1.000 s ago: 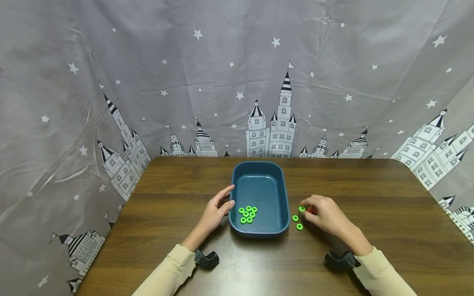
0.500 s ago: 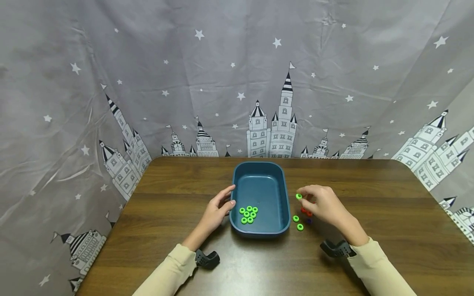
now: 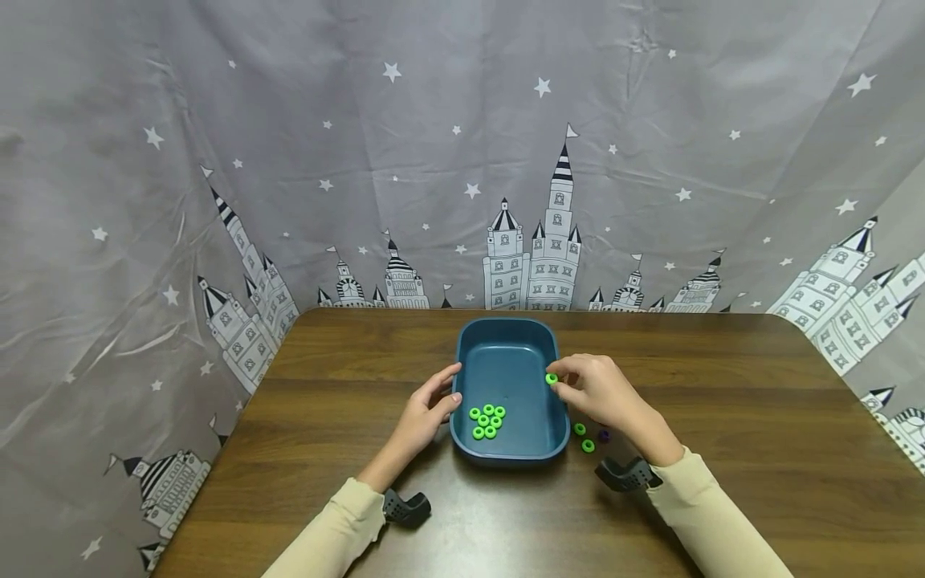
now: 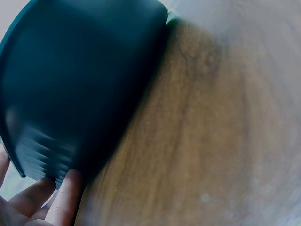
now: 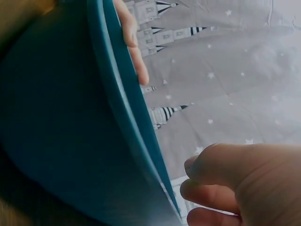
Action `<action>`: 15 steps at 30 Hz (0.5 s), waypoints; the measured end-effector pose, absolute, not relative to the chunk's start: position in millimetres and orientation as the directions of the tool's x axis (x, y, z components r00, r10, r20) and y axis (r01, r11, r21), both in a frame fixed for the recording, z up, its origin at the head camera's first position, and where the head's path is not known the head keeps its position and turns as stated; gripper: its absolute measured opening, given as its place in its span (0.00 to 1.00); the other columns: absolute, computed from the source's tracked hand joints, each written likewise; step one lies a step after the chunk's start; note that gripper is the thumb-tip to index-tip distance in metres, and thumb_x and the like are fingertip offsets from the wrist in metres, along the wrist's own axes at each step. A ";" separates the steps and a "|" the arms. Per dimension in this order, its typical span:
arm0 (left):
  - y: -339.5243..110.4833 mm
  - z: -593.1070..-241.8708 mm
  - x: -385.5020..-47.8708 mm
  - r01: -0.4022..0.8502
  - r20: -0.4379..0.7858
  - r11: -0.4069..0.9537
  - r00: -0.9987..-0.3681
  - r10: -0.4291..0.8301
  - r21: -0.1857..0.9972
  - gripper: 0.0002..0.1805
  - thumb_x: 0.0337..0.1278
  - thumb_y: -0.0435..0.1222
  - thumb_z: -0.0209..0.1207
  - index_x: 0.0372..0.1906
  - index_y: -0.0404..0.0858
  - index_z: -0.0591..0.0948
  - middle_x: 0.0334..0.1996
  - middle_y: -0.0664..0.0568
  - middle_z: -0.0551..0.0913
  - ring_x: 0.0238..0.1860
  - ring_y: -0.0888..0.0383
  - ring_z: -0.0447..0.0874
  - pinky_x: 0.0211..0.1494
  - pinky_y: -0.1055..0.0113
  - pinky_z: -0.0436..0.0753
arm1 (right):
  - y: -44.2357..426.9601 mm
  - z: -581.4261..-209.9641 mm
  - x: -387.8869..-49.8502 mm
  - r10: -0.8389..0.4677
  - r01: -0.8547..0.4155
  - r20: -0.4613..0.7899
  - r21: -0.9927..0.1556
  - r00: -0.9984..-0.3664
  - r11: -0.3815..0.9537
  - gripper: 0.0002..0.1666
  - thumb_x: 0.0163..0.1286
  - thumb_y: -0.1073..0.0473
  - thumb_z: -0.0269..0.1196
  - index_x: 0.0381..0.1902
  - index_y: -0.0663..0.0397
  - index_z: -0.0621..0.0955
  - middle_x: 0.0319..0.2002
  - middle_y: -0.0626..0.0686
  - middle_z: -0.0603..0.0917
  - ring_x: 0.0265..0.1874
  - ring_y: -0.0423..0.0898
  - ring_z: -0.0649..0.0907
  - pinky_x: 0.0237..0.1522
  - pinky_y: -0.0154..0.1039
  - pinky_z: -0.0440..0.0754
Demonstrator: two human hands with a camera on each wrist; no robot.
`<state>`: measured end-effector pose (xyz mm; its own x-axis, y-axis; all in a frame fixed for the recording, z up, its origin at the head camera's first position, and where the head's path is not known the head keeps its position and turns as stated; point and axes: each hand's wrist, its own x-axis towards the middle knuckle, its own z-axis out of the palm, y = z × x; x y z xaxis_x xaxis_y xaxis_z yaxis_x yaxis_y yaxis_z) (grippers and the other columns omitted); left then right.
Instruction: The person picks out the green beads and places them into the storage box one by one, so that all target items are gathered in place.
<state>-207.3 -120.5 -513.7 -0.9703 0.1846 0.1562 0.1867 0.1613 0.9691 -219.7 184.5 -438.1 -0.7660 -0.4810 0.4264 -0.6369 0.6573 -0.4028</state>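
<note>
A dark blue bin (image 3: 515, 461) stands on the wooden table with several small bright green rings (image 3: 484, 421) lying in its near left part. My left hand (image 3: 422, 413) touches the bin's left side, its fingertips and thumb spread along the wall. In the left wrist view the fingers (image 4: 68, 200) meet the bin's outer side. Between thumb and fingertips, my right hand (image 3: 600, 389) pinches one green ring (image 3: 552, 379) at the bin's right rim. The right wrist view shows this hand (image 5: 244, 183) beside the rim, with the ring mostly hidden.
Two loose green rings, one nearer ring (image 3: 588, 445) and one farther ring (image 3: 580, 429), lie right of the bin. Close by is a dark purple ring (image 3: 604, 436), partly under the right hand. A grey castle-print curtain (image 3: 405, 177) hangs behind the table (image 3: 347, 345).
My right hand has lifted a green ring from the table and carried it left to the bin's right rim. Red and purple rings showed under it midway. My left hand stays at the bin.
</note>
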 end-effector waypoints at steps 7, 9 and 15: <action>-120.3 -512.8 -207.3 0.187 0.156 0.168 -0.971 0.184 0.968 0.28 0.72 0.32 0.56 0.74 0.39 0.70 0.68 0.31 0.74 0.62 0.38 0.80 0.50 0.56 0.88 | 171.7 -440.5 -224.6 -0.497 -0.634 0.400 -0.397 -0.770 0.664 0.11 0.63 0.66 0.68 0.44 0.61 0.89 0.38 0.54 0.91 0.34 0.46 0.87 0.36 0.38 0.85; -120.1 -512.4 -207.1 0.183 0.151 0.170 -0.971 0.184 0.968 0.28 0.72 0.32 0.56 0.74 0.40 0.70 0.68 0.32 0.74 0.62 0.38 0.80 0.50 0.55 0.88 | 167.2 -440.1 -225.2 -0.497 -0.633 0.398 -0.399 -0.771 0.663 0.11 0.63 0.65 0.69 0.44 0.60 0.89 0.38 0.53 0.91 0.34 0.47 0.87 0.37 0.40 0.85; -119.7 -511.4 -206.3 0.174 0.144 0.162 -0.973 0.182 0.971 0.28 0.72 0.32 0.56 0.74 0.41 0.71 0.68 0.32 0.75 0.61 0.38 0.80 0.50 0.54 0.88 | 150.8 -438.4 -224.9 -0.525 -0.639 0.365 -0.403 -0.769 0.656 0.11 0.64 0.63 0.68 0.44 0.58 0.89 0.39 0.52 0.91 0.34 0.46 0.85 0.38 0.38 0.84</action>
<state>-206.3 -119.7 -511.4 -0.9728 0.1817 0.1439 0.1740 0.1618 0.9714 -224.9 150.8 -438.4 -0.7691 -0.5247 0.3649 -0.6385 0.6557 -0.4029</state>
